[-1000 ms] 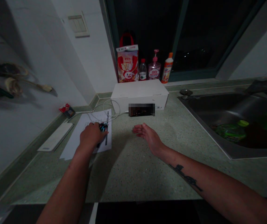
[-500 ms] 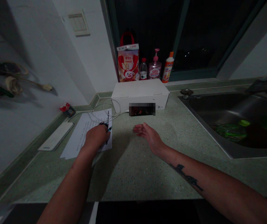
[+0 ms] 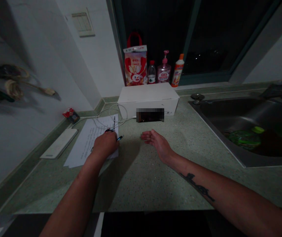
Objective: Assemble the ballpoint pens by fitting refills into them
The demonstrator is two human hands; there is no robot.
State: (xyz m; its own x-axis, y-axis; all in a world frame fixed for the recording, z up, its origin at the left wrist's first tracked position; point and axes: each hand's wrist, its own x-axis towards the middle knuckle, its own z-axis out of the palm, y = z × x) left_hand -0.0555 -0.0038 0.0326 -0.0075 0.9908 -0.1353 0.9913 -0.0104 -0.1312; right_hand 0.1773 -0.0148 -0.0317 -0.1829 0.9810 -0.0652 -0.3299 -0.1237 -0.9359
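Here our left hand [image 3: 104, 143] closes snugly round the pen [image 3: 119, 138], steady on the paper [image 3: 86, 144]; our right hand [image 3: 155, 141] lies open, holding nothing.

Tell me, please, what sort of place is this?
Probably a home kitchen: a stainless steel sink, a speckled stone countertop, and a pink pump bottle.

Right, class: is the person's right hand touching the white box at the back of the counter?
Apart: the head view shows bare speckled green countertop between the right hand and the white box.
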